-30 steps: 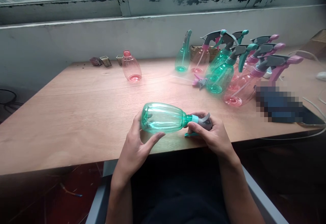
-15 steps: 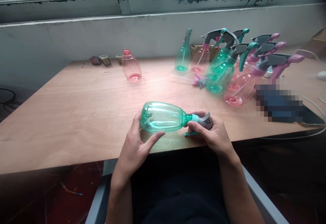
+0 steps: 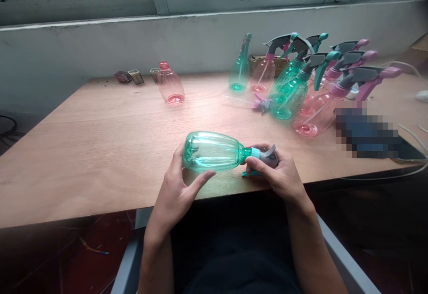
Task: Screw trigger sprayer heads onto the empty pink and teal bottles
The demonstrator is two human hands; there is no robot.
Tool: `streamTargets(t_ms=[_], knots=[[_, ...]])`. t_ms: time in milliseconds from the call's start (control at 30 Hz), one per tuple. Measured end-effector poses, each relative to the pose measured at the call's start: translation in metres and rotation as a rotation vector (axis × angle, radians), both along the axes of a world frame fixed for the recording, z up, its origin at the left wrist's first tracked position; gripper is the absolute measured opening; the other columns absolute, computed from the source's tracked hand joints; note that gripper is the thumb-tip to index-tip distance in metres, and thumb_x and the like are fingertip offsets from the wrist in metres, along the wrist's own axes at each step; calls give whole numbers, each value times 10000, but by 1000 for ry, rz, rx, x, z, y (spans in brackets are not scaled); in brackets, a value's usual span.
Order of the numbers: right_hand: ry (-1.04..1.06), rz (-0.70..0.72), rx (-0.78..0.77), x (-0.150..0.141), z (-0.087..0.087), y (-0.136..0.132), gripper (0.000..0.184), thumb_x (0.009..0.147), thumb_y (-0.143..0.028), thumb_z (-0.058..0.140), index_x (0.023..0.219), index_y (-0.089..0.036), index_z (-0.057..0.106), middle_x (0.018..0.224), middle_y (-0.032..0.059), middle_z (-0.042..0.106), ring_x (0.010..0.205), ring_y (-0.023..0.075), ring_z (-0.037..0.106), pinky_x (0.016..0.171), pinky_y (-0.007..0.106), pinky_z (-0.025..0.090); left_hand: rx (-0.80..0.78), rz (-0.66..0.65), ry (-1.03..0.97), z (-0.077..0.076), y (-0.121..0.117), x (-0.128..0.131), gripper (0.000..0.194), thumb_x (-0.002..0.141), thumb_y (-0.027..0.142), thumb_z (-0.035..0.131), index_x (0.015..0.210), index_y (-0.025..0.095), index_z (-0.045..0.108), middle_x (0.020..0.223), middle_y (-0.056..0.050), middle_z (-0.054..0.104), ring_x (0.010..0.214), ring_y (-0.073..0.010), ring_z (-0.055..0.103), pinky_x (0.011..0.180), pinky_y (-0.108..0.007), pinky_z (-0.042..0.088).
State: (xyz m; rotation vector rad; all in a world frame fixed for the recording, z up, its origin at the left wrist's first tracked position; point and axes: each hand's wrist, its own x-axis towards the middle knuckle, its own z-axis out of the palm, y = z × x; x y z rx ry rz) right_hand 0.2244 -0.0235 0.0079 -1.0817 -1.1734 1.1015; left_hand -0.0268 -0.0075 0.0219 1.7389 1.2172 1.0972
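Observation:
A clear green spray bottle (image 3: pixel 214 151) lies on its side in the air close to the table's front edge, its base to the left. My left hand (image 3: pixel 179 187) cups the base end, thumb along the near side and the other fingers hidden behind the bottle. Closed around the grey spray head (image 3: pixel 269 157) is my right hand (image 3: pixel 281 173), its thumb by the light-blue collar (image 3: pixel 256 153). Part of a teal trigger piece (image 3: pixel 250 173) shows below the right fingers. The collar sits on the bottle's neck; how tightly cannot be told.
Several green and pink spray bottles (image 3: pixel 289 98) with heads stand at the back right. A pink bottle (image 3: pixel 171 84) without a head stands back left, near small boxes (image 3: pixel 135 76). A loose pink-and-grey spray head (image 3: pixel 262 104) lies mid-table. A blurred dark object (image 3: pixel 368 133) is at right.

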Motion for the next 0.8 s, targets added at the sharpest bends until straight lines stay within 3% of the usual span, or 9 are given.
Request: streamTargets(t_ms=[233,467,800], knots=[[-20,-9,-7,0,2,0,340,872,-458,894,1062,-216,749,765,-2,741,678,195,736,675,329,679,12,-5,6,0,0,-1,747,934,465,791,1586,348,444,1519,-98,585,1373,-327,629,1197,-533,517],[-61,-18,17,1,3,0,327,876,-459,887,1052,-219,752,759,4,753,663,202,742,662,332,666,18,-9,-11,-2,1,-1,592,927,426,806,1446,305,551,1454,-83,624,1346,-313,645,1176,-504,534],[-55,-25,32,0,4,0,298,878,-440,888,1035,-228,748,755,-6,746,668,199,756,665,328,682,24,-4,-22,-3,1,0,651,915,423,822,1484,311,524,1461,-87,616,1368,-319,629,1179,-508,536]])
